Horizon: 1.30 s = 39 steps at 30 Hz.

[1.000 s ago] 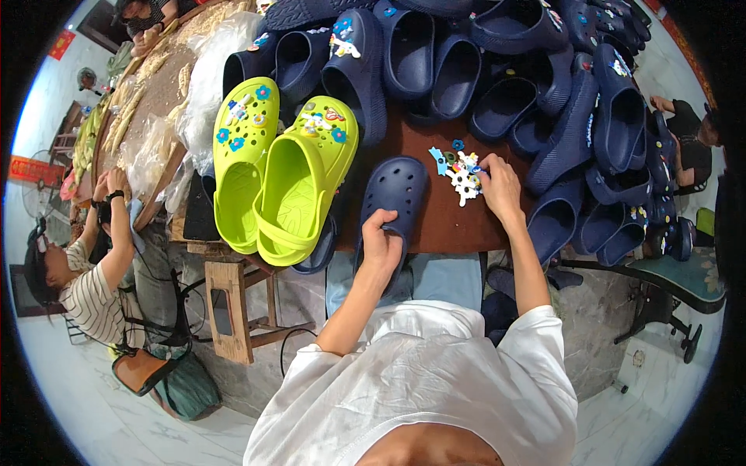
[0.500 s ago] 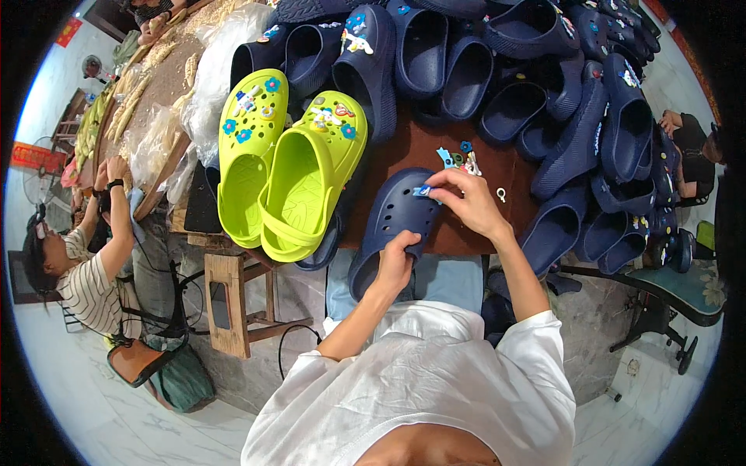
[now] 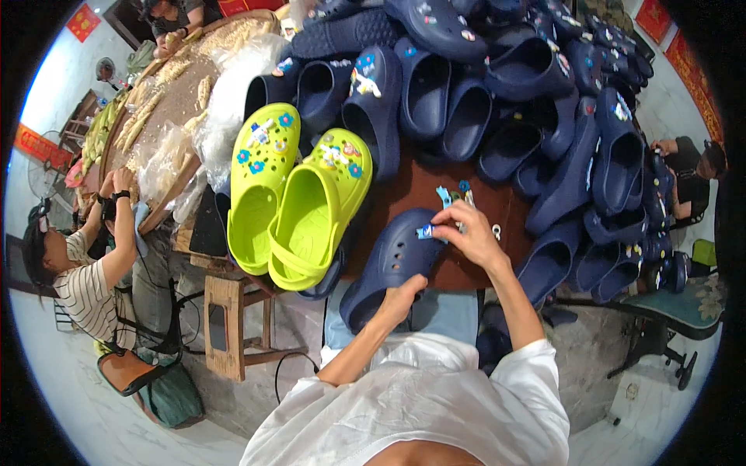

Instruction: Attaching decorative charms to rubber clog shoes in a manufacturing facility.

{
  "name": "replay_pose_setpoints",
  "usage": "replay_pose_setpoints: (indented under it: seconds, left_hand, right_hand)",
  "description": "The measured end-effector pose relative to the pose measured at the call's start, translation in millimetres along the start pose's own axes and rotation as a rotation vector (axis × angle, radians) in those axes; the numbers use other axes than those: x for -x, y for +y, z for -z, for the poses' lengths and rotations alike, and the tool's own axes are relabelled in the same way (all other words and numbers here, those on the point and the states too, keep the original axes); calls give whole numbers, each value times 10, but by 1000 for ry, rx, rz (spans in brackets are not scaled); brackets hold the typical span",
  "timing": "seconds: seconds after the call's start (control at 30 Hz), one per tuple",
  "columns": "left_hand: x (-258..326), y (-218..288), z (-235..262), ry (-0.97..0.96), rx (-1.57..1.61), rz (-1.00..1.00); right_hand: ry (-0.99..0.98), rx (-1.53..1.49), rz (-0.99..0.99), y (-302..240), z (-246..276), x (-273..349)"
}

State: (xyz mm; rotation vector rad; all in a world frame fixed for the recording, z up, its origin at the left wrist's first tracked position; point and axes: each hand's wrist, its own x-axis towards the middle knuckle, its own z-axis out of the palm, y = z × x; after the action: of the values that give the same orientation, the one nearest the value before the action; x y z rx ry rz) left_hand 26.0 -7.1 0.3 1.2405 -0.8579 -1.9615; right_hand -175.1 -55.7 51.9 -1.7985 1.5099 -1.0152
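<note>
The navy clog [image 3: 392,264] lies on the brown tabletop [image 3: 423,190], just beside the lime green clogs [image 3: 299,202]. Your left hand [image 3: 402,297] grips its heel end with closed fingers. Your right hand [image 3: 468,237] pinches a small blue charm [image 3: 425,231] against its toe. More charms [image 3: 458,198] lie near, before the pile of navy clogs [image 3: 544,101].

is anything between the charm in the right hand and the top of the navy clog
Nothing visible. The right hand holds the small blue charm right at the toe of the navy clog, with no other thing between. The left hand grips the clog's heel, away from the charm.
</note>
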Motion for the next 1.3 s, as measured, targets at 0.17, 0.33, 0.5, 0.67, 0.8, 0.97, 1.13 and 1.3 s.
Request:
replay_pose_setpoints:
  seconds: [0.17, 0.33, 0.5, 0.67, 0.8, 0.97, 1.13, 1.3]
  left_hand:
    - [46, -21, 38, -8, -44, -81]
    - [8, -74, 134, -89, -102, 28]
    - [-30, -94, 160, -84, -156, 55]
    - [-163, -294, 281, -169, -16, -80]
    - [-121, -201, 303, -170, -15, -1]
    - [-140, -158, 271, -219, 103, 97]
    - [24, 92, -9, -131, 149, -126]
    - [-106, 72, -41, -34, 618, 66]
  right_hand:
    - [-63, -55, -60, 51, 19, 76]
    - [-163, -179, -100, 166, 13, 35]
    - [-352, -309, -97, 115, 114, -99]
    - [-407, -275, -65, 118, 117, -158]
    - [-386, -209, 19, 163, 35, -133]
    - [-277, -27, 102, 161, -104, -53]
    - [98, -56, 88, 126, -395, 164]
    - [328, 143, 119, 3, -543, 195]
